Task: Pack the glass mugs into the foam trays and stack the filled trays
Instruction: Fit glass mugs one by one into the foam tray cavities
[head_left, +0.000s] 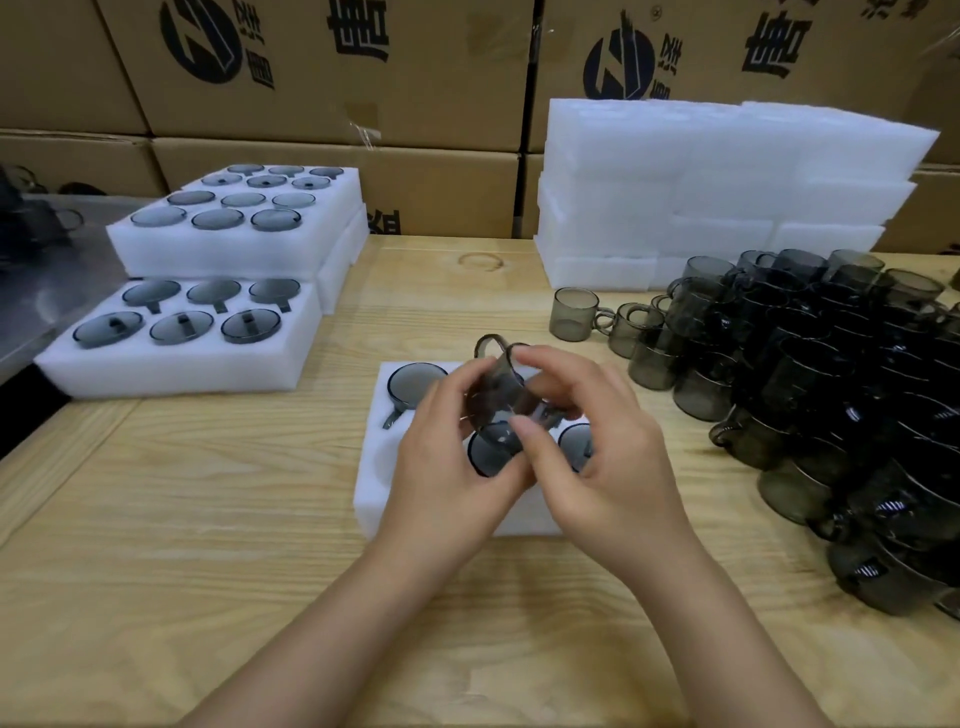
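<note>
Bare left hand (453, 453), right hand (609, 448), bare forearms (332, 639)

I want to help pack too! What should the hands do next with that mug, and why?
Probably lower the mug into a free hole of the foam tray below. The left hand and right hand hold it just above that tray, where three packed mugs already sit; the hands hide the other holes.

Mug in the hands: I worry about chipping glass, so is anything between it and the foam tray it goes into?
Nothing visible does. The left hand and right hand hold the mug just above the foam tray. Three packed mugs already sit in pockets there; the hands hide the pocket below it.
</note>
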